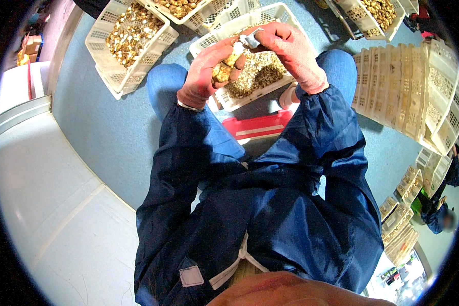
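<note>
Our left hand (pixel 199 74) half-curls round a mushroom cluster (pixel 222 72) at its three o'clock — long axis toward one; our right hand (pixel 295 55), farther from the cluster at its nine, pinches a small grey piece (pixel 250 39).

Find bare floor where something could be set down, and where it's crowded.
Bare floor shows between the white panel, the left knee and the left crate; another patch between the right sleeve and the stacked crates. Crowded: left hand and right hand over the middle crate, top crate close behind.
</note>
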Demonstrator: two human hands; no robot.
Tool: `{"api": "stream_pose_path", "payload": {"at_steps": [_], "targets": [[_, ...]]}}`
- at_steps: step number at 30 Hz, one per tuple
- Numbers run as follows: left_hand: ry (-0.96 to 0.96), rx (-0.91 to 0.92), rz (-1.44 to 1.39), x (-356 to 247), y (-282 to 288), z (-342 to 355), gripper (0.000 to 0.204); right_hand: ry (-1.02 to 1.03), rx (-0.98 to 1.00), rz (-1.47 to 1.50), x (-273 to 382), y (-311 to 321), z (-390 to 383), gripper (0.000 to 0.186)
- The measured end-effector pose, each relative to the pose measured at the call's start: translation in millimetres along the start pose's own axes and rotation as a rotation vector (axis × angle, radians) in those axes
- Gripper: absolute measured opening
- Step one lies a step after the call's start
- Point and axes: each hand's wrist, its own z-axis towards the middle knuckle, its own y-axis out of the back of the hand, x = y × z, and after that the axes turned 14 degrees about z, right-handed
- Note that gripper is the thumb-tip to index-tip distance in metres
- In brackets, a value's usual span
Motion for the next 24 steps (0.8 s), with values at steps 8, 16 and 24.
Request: {"api": "stream_pose_path", "payload": {"at_steps": [8,16,24], "targets": [[0.098,0.052,-0.161,-6,-9,-1,0.042,-0.046,-0.095,-0.056,5,-4,-4,0.028],[-0.001,-0.320,0.631,-21,28,21,0.066,0.124,-0.176,-0.967,-14,30,14,0.027],[0.231,-1.000,1.254,-39,239,18,0.066,-0.128,-0.200,-0.573,-8,11,14,0.030]]}}
